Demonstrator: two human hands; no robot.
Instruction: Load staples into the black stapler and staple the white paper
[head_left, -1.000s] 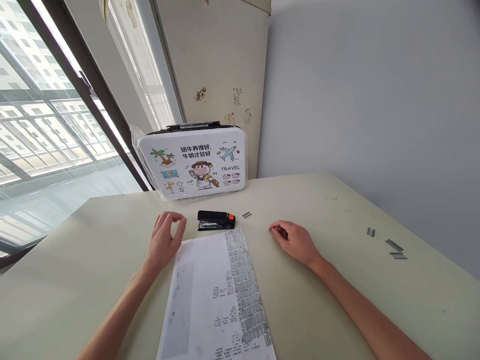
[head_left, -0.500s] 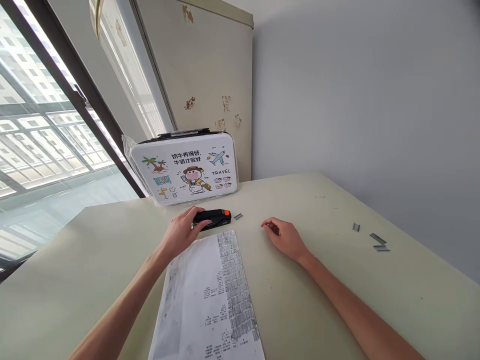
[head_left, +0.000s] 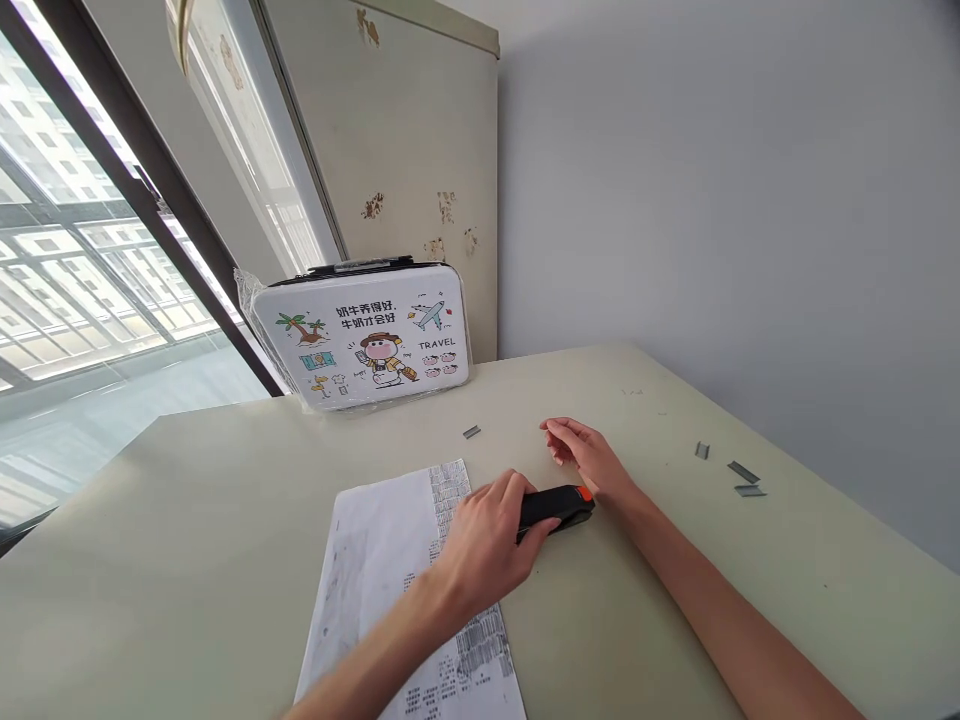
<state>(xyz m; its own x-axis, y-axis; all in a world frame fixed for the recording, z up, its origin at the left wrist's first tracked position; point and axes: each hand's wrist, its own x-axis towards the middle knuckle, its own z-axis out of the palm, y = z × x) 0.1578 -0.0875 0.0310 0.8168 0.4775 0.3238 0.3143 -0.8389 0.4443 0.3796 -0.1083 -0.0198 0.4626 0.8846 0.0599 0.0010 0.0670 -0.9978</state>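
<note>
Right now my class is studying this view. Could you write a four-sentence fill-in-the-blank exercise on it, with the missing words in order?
1. The hand gripping the stapler is the person's ____ one.
2. In this view, the stapler is to the ____ of the paper.
3. The case bears the English word ____ in capitals.
4. To the right of the right hand lie ____ grey strips.

Missing words: left; right; TRAVEL; three.
</note>
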